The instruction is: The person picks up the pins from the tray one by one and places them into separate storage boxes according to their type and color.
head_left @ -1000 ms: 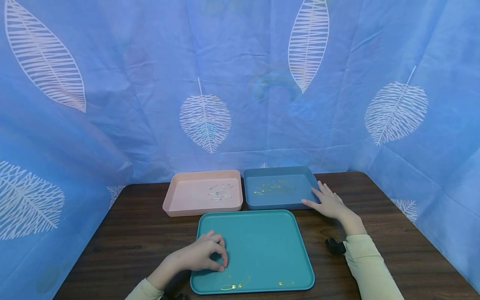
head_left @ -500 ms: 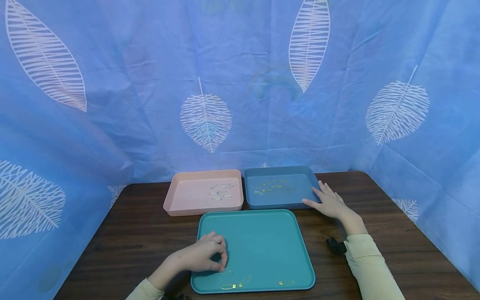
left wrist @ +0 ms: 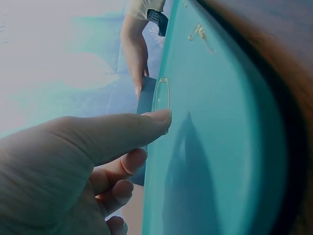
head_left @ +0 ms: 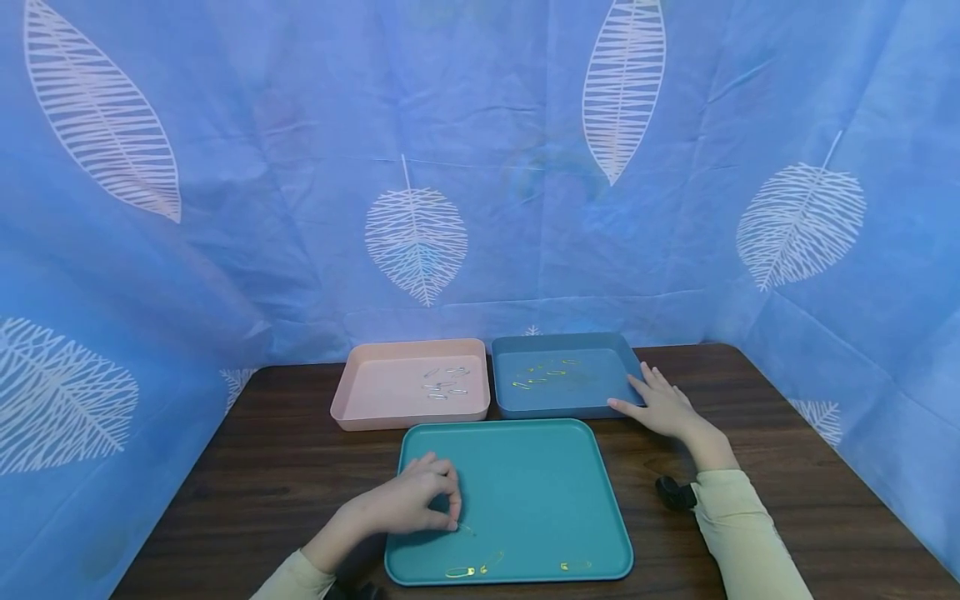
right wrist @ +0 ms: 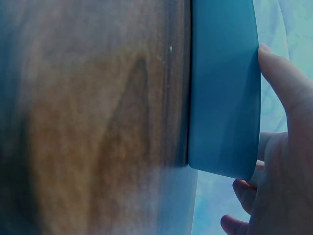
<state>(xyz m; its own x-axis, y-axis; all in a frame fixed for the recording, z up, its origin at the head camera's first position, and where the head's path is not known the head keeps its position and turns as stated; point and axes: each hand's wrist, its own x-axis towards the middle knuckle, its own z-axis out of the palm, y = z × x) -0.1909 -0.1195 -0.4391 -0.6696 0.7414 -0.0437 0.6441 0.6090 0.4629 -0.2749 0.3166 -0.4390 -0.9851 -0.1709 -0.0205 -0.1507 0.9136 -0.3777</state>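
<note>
A gold pin (head_left: 467, 527) is pinched in the left hand (head_left: 411, 502) at thumb and fingertip, just above the teal tray (head_left: 525, 467) on the table (head_left: 285, 467). The right hand (head_left: 660, 404) lies flat, relaxed, against the blue tray's (head_left: 558, 400) rim. The pin looks light, thin, stiff and slippery; its wire loop is judged best pinched mid-length.
</note>
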